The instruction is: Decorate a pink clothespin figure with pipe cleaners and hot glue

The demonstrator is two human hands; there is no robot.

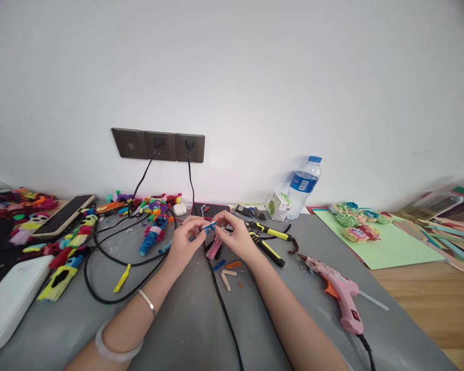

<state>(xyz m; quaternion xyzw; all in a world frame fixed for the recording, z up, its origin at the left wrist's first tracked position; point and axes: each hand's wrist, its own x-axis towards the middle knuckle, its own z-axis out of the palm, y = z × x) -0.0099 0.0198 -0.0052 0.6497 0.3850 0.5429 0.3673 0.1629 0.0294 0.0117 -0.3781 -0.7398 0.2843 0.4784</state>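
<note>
Between the fingertips of both hands is a short blue pipe cleaner piece (209, 227). My left hand (184, 242) pinches it from the left, and my right hand (236, 236) grips its other side. Just below my fingers lies a pink fuzzy piece (214, 248), partly hidden by the right hand. Nearer me on the grey table are a blue offcut (219, 265), an orange offcut (233, 265) and a bent cream pipe cleaner (226, 278). Left of my hands lies a blue fuzzy figure (152, 238).
A pink glue gun (342, 293) rests at the right, beside yellow-black pliers (270, 247). Behind stand a water bottle (303, 185) and a small box (279, 206). Black cables (100, 296) loop across the table (185, 319). A phone (64, 215) and a white device (13, 304) lie left.
</note>
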